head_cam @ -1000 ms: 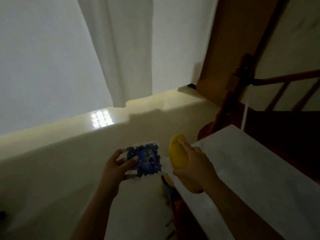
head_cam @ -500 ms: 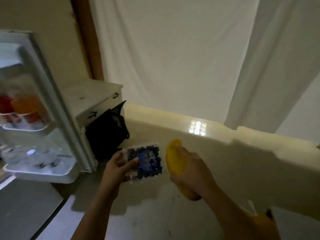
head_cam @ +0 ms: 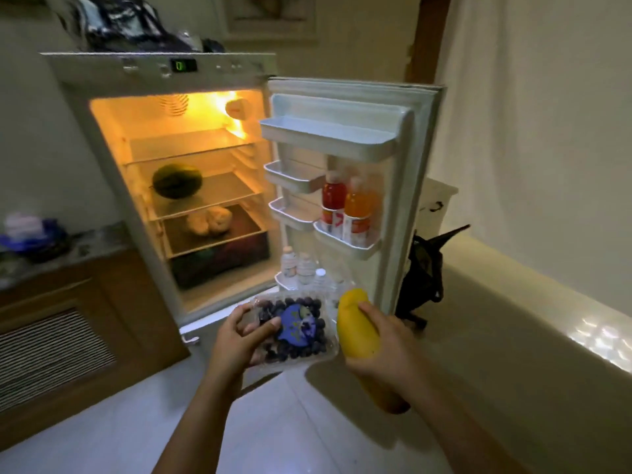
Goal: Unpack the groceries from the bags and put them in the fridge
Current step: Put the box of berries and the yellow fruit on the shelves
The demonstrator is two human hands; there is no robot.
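Note:
The fridge [head_cam: 102, 107] stands open ahead, lit inside, its door [head_cam: 415, 172] swung to the right. My left hand [head_cam: 236, 340] grips a clear box of blueberries [head_cam: 297, 331] with a blue label, held low in front of the fridge's bottom edge. My right hand [head_cam: 383, 350] grips a yellow mango [head_cam: 357, 331] just right of the box, below the door. A green melon [head_cam: 176, 181] lies on a middle shelf, and pale bagged items [head_cam: 208, 218] lie on the shelf below it.
Door racks hold a red bottle [head_cam: 333, 203], an orange bottle [head_cam: 359, 210] and small water bottles [head_cam: 304, 268]. A black bag [head_cam: 424, 278] sits right of the door by a cream ledge [head_cam: 513, 302]. A wooden cabinet [head_cam: 68, 330] stands on the left. Clothes [head_cam: 130, 25] lie atop the fridge.
My view has swung left from the curtain and ledge to face the open fridge. Both hands keep their hold on the blueberry box and the mango.

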